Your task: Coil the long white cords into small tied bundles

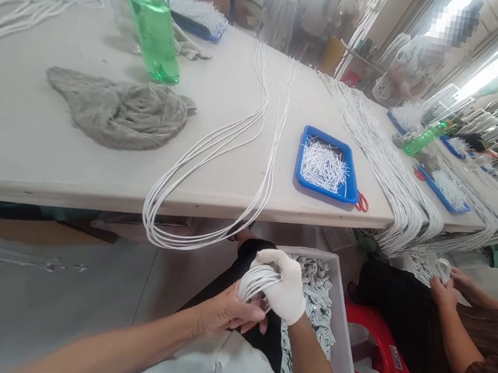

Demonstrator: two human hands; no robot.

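My right hand (pixel 284 284), in a white glove, is closed around a coil of white cable (pixel 256 278) held over my lap. My bare left hand (pixel 227 312) grips the same coil from below and behind. More loops of the same white cable (pixel 218 142) run up over the table edge and along the tabletop. Under my hands stands a white bin (pixel 339 331) filled with wound white cable bundles.
On the long white table (pixel 23 127) lie a grey rag (pixel 122 113), a green plastic bottle (pixel 153 21) and a blue tray (pixel 302 170) of short white ties. To my right a co-worker on a red stool (pixel 384 365) winds cable. Other people work farther along.
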